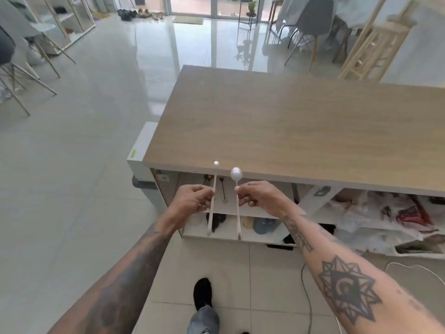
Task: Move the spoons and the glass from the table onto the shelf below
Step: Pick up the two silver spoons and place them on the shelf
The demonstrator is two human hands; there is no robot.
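My left hand (192, 198) grips a long white spoon (212, 203) by its handle, bowl end up near the table's front edge. In my right hand (258, 196) is a second white spoon (236, 174), its round bowl up and its handle pointing down. Both hands hover in front of the open shelf (240, 212) under the wooden table (289, 126). No glass shows on the tabletop; a blue-grey rounded thing (265, 225) on the lower shelf could be it, I cannot tell.
Dark utensils (222, 189) lie on the shelf behind the spoons. The compartment to the right holds plastic bags and red items (385, 218). A white cabinet (142, 150) stands at the table's left end. Chairs (310, 22) stand farther back. My black shoe (203, 292) is on the tiled floor.
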